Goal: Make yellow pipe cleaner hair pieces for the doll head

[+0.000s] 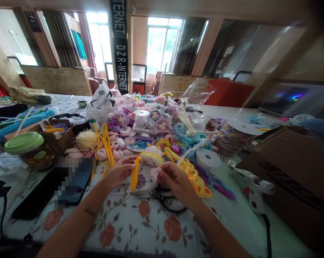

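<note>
My left hand (120, 171) pinches the top of a folded yellow pipe cleaner (135, 174), which hangs down over the floral tablecloth (140, 222). My right hand (175, 181) is closed around a small pale fluffy piece (154, 174) with a thin white stick (190, 152) slanting up from it. The two hands are close together, just in front of black-handled scissors (164, 200). A twisted yellow pipe-cleaner figure (194, 175) lies right of my right hand.
A white glue gun (255, 188) lies at right beside a brown cardboard box (293, 179). Doll heads (110, 150), ribbon spools (207, 158), loose yellow pipe cleaners (105, 143) and bags crowd the table's middle. A dark phone (70, 182) and green-lidded jar (27, 148) sit left.
</note>
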A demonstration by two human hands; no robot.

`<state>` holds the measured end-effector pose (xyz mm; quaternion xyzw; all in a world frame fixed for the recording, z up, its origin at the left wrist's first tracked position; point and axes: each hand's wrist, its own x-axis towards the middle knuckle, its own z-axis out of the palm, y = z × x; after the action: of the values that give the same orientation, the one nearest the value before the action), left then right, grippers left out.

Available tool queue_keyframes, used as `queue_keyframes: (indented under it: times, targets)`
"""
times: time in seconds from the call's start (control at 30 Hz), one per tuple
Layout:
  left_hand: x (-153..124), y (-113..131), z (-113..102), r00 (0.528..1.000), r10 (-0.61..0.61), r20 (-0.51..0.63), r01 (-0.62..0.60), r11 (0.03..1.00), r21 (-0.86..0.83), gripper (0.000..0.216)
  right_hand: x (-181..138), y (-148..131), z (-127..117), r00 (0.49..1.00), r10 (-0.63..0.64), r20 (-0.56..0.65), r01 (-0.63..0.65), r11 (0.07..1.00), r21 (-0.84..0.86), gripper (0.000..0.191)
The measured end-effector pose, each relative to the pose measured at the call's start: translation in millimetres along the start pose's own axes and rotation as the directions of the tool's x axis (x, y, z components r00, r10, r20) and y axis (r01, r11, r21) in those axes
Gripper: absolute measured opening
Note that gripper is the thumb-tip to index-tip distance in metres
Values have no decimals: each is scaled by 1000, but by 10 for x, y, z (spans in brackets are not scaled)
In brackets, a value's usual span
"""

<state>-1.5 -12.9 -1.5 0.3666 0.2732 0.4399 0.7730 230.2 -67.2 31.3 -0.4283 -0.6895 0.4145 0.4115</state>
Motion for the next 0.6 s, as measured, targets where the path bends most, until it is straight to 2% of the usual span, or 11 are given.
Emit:
queue_keyframes:
  times: [0.1, 0.17, 0.23, 0.3, 0.4, 0.5, 0.6]
  targets:
    - [-5, 16, 1, 1000, 19, -19, -19, 1000, -17, 41, 10, -68, 0, 984, -3, 177, 39, 978, -203, 21]
    - [-7, 27, -2, 999, 34, -28, -35, 999, -33, 45, -22, -30, 2, 974, 10, 228, 63, 949, -310, 25]
    - [-5, 35, -5, 998, 41, -40, -43, 998, -44, 46, -63, 73, -9, 989, -5, 145, 60, 923, -381, 22]
    - [-1, 40, -3, 997, 42, -60, -45, 998, -49, 46, -96, 200, -34, 999, -40, 5, 39, 892, -450, 21]
    - [-1, 39, 13, 996, 33, -83, -37, 998, -43, 45, -117, 335, -63, 986, -102, -130, 16, 841, -541, 20]
    - [-9, 26, 28, 998, 17, -65, -19, 999, -32, 46, -125, 350, -31, 979, -144, -142, 38, 820, -571, 19]
    - [-17, 9, 27, 999, 8, -33, -9, 1000, -7, 40, -151, 290, 42, 986, -162, -30, 116, 809, -576, 15]
